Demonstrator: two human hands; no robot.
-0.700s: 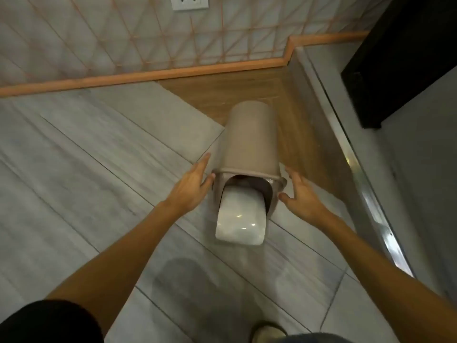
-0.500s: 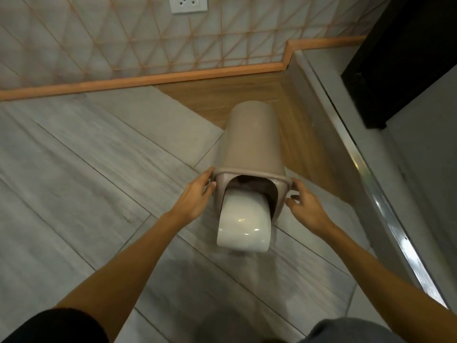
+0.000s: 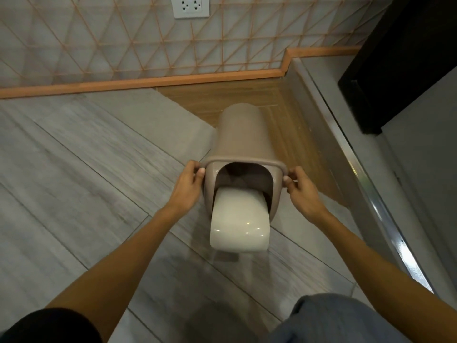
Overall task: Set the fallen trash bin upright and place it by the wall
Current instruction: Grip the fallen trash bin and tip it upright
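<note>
A beige trash bin (image 3: pixel 243 134) lies on its side on the floor, base toward the wall, mouth toward me. Its white swing lid (image 3: pixel 238 221) hangs out of the dark opening onto the tiles. My left hand (image 3: pixel 189 186) grips the left side of the bin's rim, fingers curled over the edge. My right hand (image 3: pixel 300 188) grips the right side of the rim the same way. The tiled wall (image 3: pixel 123 45) with an orange skirting board runs a short way behind the bin.
A raised grey ledge with a metal edge strip (image 3: pixel 366 194) runs along the right of the bin. A dark cabinet (image 3: pixel 408 58) stands above it at the top right. A white socket plate (image 3: pixel 190 6) sits on the wall. Grey floor tiles (image 3: pixel 74 169) spread to the left.
Both hands moved in from beside the bin's mouth and closed on its rim. The view has shifted closer to the bin.
</note>
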